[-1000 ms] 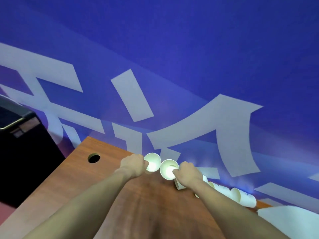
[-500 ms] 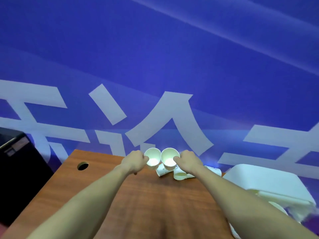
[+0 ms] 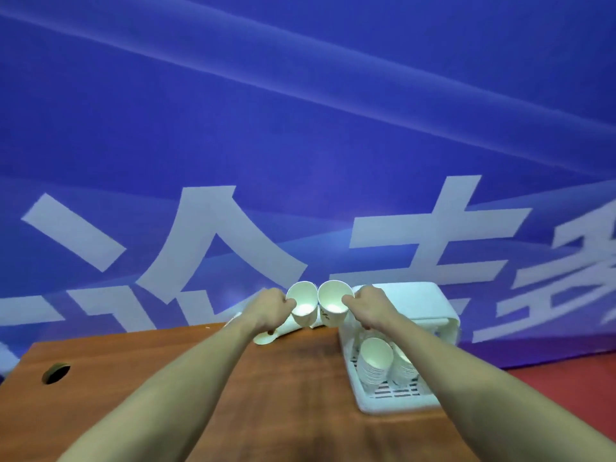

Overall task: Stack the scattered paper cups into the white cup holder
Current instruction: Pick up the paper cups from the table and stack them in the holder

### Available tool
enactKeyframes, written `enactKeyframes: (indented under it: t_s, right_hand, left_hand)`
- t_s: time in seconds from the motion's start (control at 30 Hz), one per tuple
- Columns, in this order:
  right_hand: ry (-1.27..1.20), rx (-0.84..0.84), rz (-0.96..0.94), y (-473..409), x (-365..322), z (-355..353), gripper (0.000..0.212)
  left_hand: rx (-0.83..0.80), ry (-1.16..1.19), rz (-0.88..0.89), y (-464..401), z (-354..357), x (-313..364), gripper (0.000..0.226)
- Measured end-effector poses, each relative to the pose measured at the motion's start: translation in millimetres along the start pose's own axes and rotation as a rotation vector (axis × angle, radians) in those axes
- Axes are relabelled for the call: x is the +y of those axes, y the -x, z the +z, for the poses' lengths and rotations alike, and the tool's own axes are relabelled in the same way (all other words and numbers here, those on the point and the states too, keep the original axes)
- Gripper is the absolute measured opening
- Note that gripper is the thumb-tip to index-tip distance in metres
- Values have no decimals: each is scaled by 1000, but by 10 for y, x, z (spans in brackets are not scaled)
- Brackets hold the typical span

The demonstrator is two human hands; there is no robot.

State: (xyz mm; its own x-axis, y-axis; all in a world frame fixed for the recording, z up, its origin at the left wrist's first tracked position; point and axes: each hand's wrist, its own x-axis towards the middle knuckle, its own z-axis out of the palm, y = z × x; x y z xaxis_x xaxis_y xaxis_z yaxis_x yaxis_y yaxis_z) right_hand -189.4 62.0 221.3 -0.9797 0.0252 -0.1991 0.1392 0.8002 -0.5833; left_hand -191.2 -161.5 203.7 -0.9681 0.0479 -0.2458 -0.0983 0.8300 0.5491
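Note:
My left hand (image 3: 270, 308) pinches the rim of a white paper cup (image 3: 302, 303), held upright above the far edge of the wooden table (image 3: 206, 378). My right hand (image 3: 368, 305) pinches a second paper cup (image 3: 333, 303) right beside it, and the two cups nearly touch. The white cup holder (image 3: 396, 401) sits at the table's right edge, with stacks of cups (image 3: 375, 365) standing in its tray. A loose cup (image 3: 266, 336) lies on its side under my left hand, partly hidden.
A round cable hole (image 3: 56, 373) is in the table's left part. A blue banner with large white characters fills the background. Red floor (image 3: 566, 378) shows past the table's right edge.
The view has swung right and the cup holder has come fully into sight. Both hands still hold their cups side by side, now closer to the holder.

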Motion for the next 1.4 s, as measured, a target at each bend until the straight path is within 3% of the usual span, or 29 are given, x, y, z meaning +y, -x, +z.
enactKeyframes:
  t_s: [0.37, 0.73, 1.03, 1.2, 1.4]
  right_hand:
    - [-75, 173, 167, 188, 1364, -1023, 38]
    - [-47, 226, 441, 508, 2604, -1318, 28]
    - [-101, 155, 489, 515, 3261, -1329, 31]
    - [-84, 128, 444, 477, 3346, -1137, 34]
    - [-96, 84, 437, 383, 3345, -948, 34]
  left_hand:
    - [-71, -35, 174, -118, 851, 1582, 36]
    - [-217, -57, 199, -105, 1704, 2269, 35]
    - [-307, -127, 128, -85, 2469, 2369, 27]
    - [-284, -171, 78, -103, 2718, 2281, 38]
    - [-276, -173, -1, -200, 2886, 2123, 29]
